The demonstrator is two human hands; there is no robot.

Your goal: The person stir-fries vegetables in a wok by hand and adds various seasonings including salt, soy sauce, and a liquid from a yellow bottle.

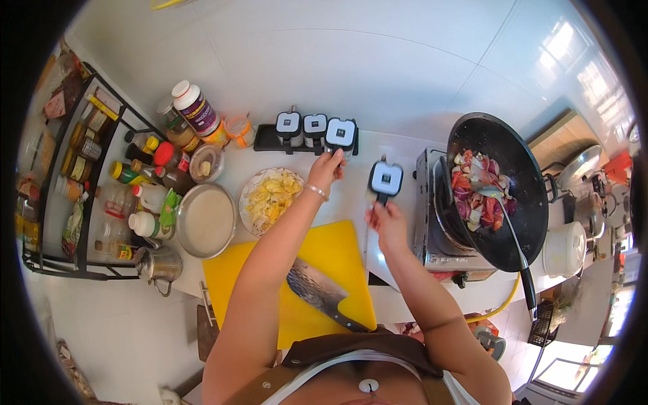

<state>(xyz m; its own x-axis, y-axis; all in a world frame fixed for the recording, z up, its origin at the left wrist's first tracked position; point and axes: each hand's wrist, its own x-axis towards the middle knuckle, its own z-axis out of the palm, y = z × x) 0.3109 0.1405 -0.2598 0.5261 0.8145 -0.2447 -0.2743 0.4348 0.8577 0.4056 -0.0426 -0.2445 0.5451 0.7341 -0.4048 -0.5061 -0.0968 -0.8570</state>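
The right hand (386,221) pinches a small seasoning jar (385,179) by its handle above the white worktop (351,202), just left of the wok (503,189). The left hand (327,169) closes its fingers on the rightmost jar (340,133) in the black rack (270,140), behind the yellow cutting board (324,256).

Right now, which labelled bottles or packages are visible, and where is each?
White-capped bottle: back of counter, left of seasoning rack; round, dark purple label.
Yellow-capped bottle: beside wire shelf; green with yellow label.
Green packet: left of metal bowl; flat.
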